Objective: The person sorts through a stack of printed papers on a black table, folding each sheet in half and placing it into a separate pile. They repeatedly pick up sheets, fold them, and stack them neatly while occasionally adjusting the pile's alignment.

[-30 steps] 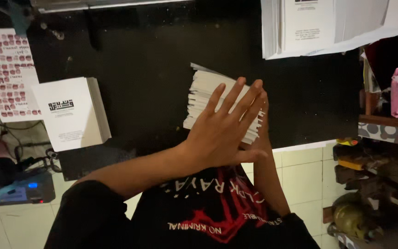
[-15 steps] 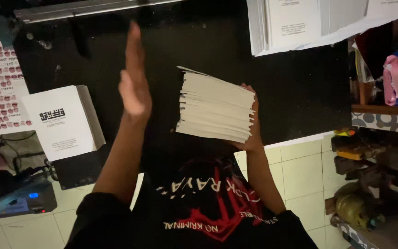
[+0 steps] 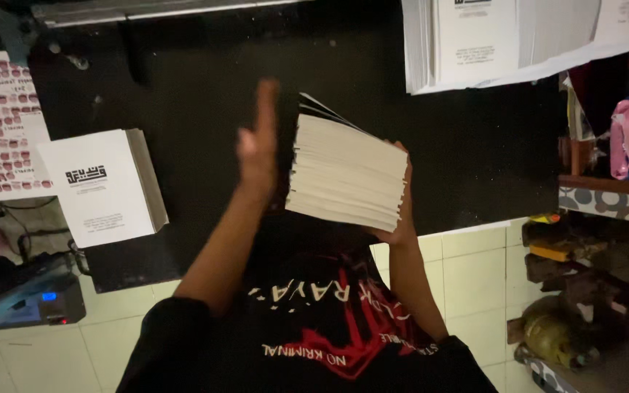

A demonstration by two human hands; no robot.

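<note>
One thick stack of cards [image 3: 347,175] | cupped underneath by right hand [image 3: 400,218] | left hand [image 3: 258,149] flat, open, blurred, just beside | probably heavy, loose, slippery: clamp both edges

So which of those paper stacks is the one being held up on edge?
The thick middle stack, propped by the right hand with the left hand beside it. The left stack and the top right stack lie flat.

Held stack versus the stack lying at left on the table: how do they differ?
The held stack is tilted on edge, gripped by the right hand, its page edges facing the camera. The left stack lies flat and untouched, its printed cover up. The held stack looks thicker. Both are white paper.
</note>
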